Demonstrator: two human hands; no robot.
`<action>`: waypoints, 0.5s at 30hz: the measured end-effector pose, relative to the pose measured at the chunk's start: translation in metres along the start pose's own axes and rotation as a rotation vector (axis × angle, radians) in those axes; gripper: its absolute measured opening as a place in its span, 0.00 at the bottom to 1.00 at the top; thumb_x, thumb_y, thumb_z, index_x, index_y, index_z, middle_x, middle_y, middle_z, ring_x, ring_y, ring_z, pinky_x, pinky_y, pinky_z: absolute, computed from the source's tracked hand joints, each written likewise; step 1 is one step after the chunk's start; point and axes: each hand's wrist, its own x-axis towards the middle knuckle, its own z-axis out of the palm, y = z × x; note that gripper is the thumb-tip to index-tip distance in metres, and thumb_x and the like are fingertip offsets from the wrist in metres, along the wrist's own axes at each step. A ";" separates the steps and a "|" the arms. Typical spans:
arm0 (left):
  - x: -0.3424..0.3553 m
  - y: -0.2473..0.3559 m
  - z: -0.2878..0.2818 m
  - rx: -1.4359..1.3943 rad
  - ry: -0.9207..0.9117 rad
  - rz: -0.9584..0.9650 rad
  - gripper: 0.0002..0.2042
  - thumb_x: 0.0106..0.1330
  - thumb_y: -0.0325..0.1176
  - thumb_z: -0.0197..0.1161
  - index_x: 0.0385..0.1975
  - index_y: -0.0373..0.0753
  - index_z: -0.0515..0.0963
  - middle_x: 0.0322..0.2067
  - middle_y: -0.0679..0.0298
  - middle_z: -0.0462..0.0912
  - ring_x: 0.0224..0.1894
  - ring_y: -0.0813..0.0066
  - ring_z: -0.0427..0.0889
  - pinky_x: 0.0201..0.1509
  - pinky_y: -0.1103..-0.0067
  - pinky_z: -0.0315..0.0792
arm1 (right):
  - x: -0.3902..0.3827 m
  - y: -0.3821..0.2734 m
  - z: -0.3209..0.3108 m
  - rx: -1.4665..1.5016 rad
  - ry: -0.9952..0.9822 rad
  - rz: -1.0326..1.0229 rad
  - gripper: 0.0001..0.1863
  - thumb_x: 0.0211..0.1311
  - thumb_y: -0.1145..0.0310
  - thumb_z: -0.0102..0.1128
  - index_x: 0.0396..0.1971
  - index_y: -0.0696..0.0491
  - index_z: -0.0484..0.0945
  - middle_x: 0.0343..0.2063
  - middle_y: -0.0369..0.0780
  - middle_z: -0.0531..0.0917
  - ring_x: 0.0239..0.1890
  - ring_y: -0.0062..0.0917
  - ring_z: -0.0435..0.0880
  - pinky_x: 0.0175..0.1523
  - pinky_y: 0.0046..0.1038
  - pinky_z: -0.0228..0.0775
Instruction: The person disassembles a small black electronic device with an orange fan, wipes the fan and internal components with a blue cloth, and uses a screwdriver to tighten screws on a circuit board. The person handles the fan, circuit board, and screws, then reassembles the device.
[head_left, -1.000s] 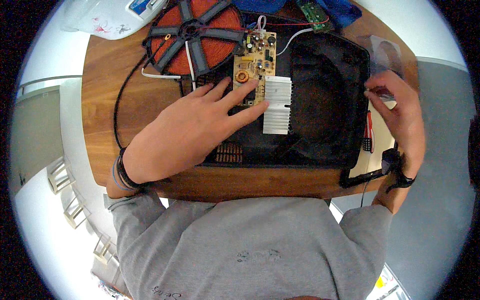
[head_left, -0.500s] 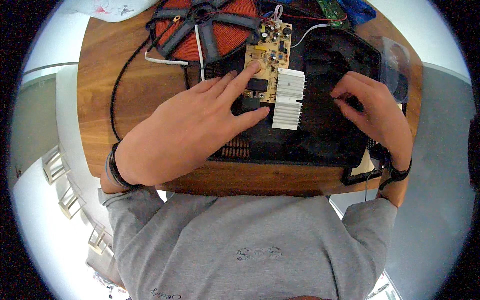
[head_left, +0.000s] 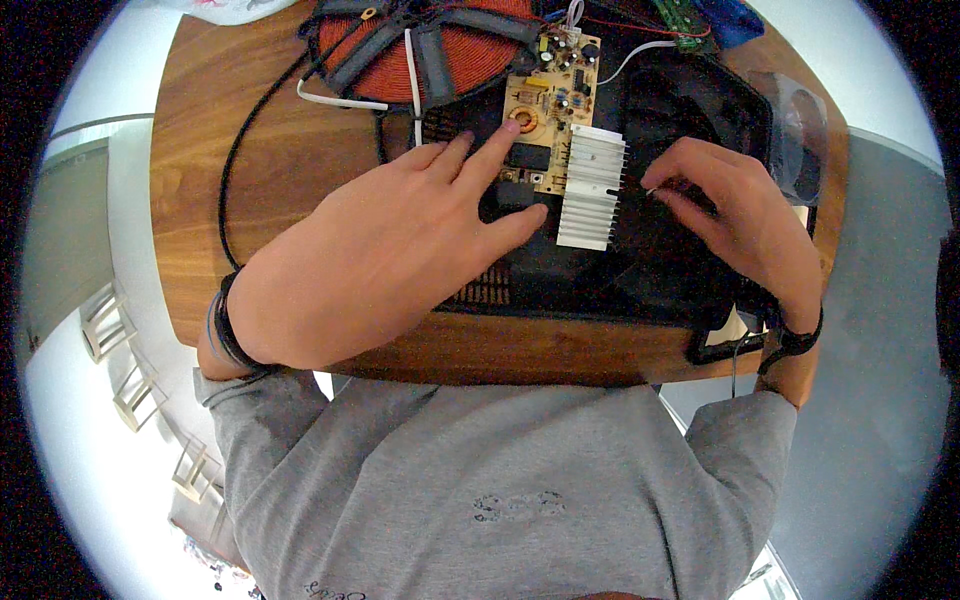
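Note:
My left hand [head_left: 385,235] lies over the left side of a black housing [head_left: 665,275], fingers spread. Its index fingertip is at the edge of a copper-wound ring coil [head_left: 523,120] on a tan circuit board [head_left: 548,110]; the thumb points toward the heat sink. That silver finned heat sink [head_left: 592,190] sits along the board's lower right. Just right of the fins, my right hand [head_left: 735,205] is closed in a pinch, holding a tiny pale piece [head_left: 650,191] too small to name. Part of the board's lower left is hidden by my left hand.
A large red-brown induction coil [head_left: 465,65] with dark spokes lies at the back left, with white-sleeved leads [head_left: 417,90]. A black cable [head_left: 235,150] curves along the wooden table [head_left: 190,200]. A green circuit board [head_left: 682,20] and clear plastic [head_left: 800,140] are at the right.
The circuit board and heat sink sit slightly farther right and up in view. The ring coil shows more beside my left index finger. My right hand has come left, closer to the fins.

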 end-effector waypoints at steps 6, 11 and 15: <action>0.003 -0.002 -0.007 -0.013 -0.040 0.002 0.29 0.72 0.31 0.57 0.75 0.50 0.72 0.78 0.36 0.62 0.67 0.42 0.81 0.73 0.61 0.76 | 0.006 0.005 0.003 -0.029 0.000 -0.042 0.08 0.71 0.75 0.67 0.46 0.58 0.80 0.41 0.46 0.85 0.47 0.46 0.87 0.51 0.41 0.80; 0.004 -0.009 -0.008 -0.065 -0.035 0.022 0.29 0.72 0.31 0.57 0.75 0.50 0.73 0.77 0.35 0.64 0.68 0.41 0.81 0.73 0.61 0.76 | 0.010 0.002 0.002 -0.027 -0.025 -0.026 0.07 0.74 0.70 0.64 0.46 0.57 0.79 0.42 0.47 0.84 0.48 0.49 0.87 0.53 0.45 0.80; 0.003 -0.006 -0.009 -0.021 -0.021 0.014 0.30 0.73 0.31 0.57 0.77 0.50 0.70 0.76 0.35 0.65 0.69 0.41 0.80 0.74 0.60 0.75 | 0.011 -0.002 0.001 -0.057 -0.053 -0.012 0.08 0.75 0.68 0.63 0.45 0.56 0.79 0.43 0.49 0.84 0.49 0.51 0.86 0.54 0.46 0.80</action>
